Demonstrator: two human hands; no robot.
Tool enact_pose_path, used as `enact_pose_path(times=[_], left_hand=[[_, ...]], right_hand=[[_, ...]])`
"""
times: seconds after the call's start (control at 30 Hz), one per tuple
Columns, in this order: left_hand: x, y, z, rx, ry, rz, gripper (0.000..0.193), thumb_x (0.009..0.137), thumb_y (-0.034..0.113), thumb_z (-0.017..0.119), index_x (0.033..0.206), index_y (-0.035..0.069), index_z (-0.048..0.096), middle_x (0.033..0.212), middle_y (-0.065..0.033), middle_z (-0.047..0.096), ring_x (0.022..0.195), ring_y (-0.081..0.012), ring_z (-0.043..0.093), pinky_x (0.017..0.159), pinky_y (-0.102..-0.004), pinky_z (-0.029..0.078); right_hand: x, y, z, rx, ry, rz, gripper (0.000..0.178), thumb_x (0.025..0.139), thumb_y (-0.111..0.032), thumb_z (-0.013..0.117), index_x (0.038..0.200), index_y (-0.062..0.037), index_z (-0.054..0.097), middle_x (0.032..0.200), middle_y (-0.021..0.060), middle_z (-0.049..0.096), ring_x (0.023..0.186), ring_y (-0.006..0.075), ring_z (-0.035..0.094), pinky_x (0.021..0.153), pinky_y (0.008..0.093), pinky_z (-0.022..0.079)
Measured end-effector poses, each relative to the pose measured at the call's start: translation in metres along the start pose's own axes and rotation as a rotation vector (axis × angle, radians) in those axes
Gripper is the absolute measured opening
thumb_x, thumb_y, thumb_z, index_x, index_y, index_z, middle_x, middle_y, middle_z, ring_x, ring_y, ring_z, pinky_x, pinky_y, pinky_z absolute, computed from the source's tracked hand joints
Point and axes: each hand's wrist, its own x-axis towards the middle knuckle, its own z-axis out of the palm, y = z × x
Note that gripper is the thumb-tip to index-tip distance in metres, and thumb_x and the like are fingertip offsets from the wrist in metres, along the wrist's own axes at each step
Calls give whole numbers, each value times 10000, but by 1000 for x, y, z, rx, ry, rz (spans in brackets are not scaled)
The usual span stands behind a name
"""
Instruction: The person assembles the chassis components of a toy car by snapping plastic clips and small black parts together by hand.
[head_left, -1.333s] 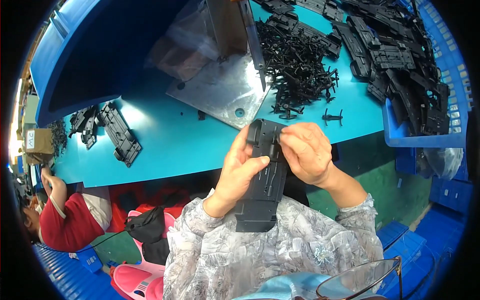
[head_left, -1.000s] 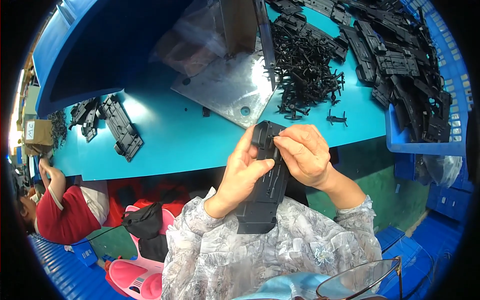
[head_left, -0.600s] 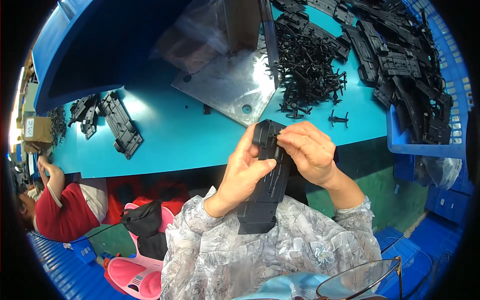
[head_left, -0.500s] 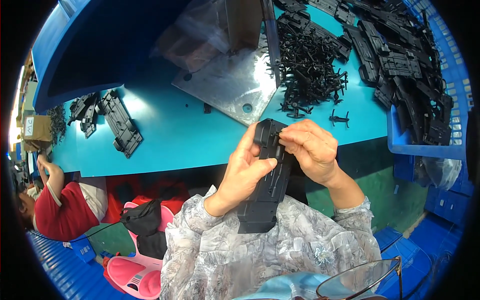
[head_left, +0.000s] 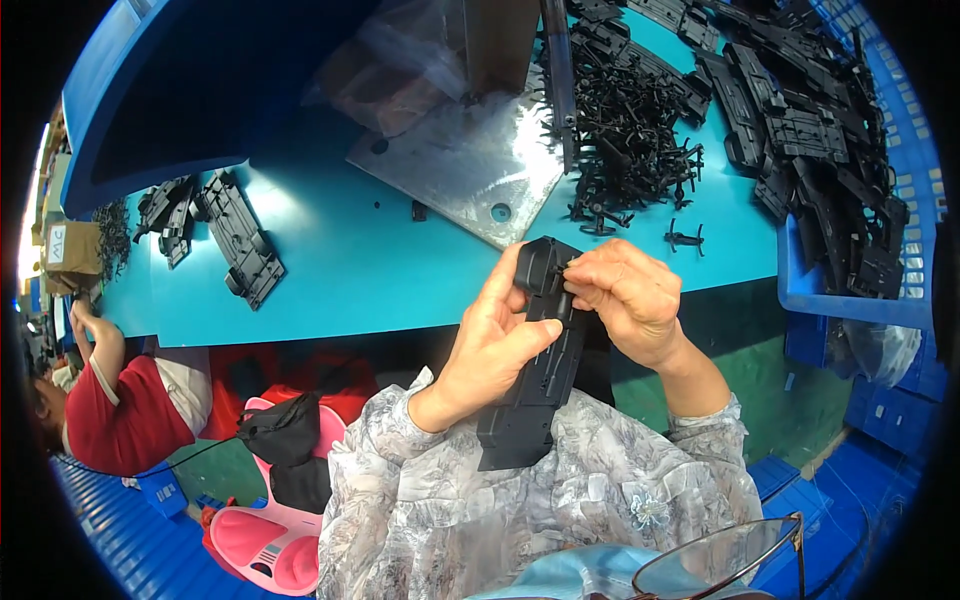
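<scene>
A long black plastic chassis (head_left: 522,425) lies tilted above my lap, its upper end at the table's front edge. My left hand (head_left: 474,362) is wrapped round its left side, the thumb lying across its face. At its upper right, my right hand (head_left: 632,302) is closed in a pinch, fingertips against the chassis. Whatever sits between those fingertips is too small and covered to make out. Beyond, a heap of small black forked plastic parts (head_left: 640,140) lies on the turquoise table (head_left: 370,285), with one loose forked part (head_left: 684,238) nearer me.
Several black chassis fill a blue crate (head_left: 850,308) at right. More chassis (head_left: 240,240) lie at left. A metal plate (head_left: 450,180) and a big blue bin (head_left: 110,110) stand ahead. A person in a red top (head_left: 130,420) sits at left, near a pink chair (head_left: 265,545).
My hands and the chassis stay nearly in place, with the right fingertips still pinched at its upper end. The view has shifted slightly.
</scene>
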Motion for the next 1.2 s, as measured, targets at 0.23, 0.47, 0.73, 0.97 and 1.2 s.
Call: enact_pose_path(times=[0.23,0.47,0.73,0.97,1.2], left_hand=[[-1,0,-2,0,29,-19,699,778,-41,503,1367,-2,129,1053,-104,486,945,-125,497,809,-263,423],[-1,-2,-4,35,49,7,674,790,-35,493,1362,-9,139,988,-77,491,856,-98,506,722,-220,436],[3,-2,-7,50,111,36,468,846,23,486,1256,-43,269,909,-74,527,780,-79,511,680,-215,444],[1,0,-13,45,159,-23,338,868,59,469,1152,-68,338,932,-115,556,787,-96,544,692,-232,467],[2,-1,-14,38,170,-19,348,863,44,454,1167,-71,329,944,-136,563,795,-117,565,687,-236,476]], right_hand=[[12,0,0,-297,-11,-198,188,583,7,705,738,-12,600,707,75,594,700,222,580,577,316,414],[13,-11,-1,-453,-103,-164,188,613,-53,710,741,-49,572,721,61,577,638,218,555,541,319,376],[14,-6,7,-218,-154,-66,178,662,0,668,796,-10,551,727,101,549,573,250,560,491,318,461],[-16,4,7,302,217,451,152,756,45,606,906,55,581,906,85,546,641,79,568,513,192,459],[-21,4,0,72,-32,337,223,724,-4,668,931,50,605,818,87,571,562,84,510,481,202,401]])
